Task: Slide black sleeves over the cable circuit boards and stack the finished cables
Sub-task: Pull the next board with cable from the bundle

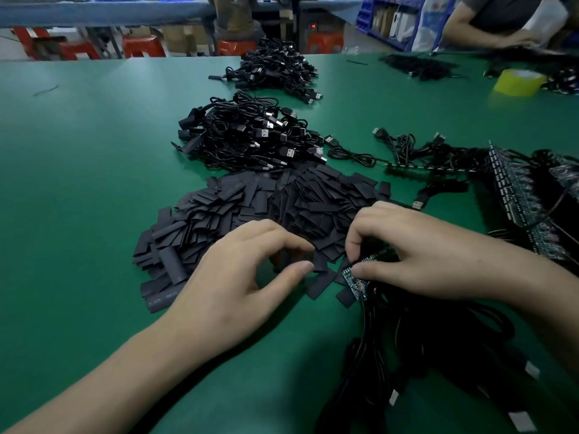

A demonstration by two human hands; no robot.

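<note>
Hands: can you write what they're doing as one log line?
left hand: curled over sleeve pile | right hand: pinches circuit board | board: bare, no sleeve

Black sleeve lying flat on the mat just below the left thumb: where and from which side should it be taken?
Pinch the black sleeve across its long edges near the lower end, coming from above with the left hand. It lies flat on the green mat, mostly clear of the pile, so likely only the edges give purchase.
</note>
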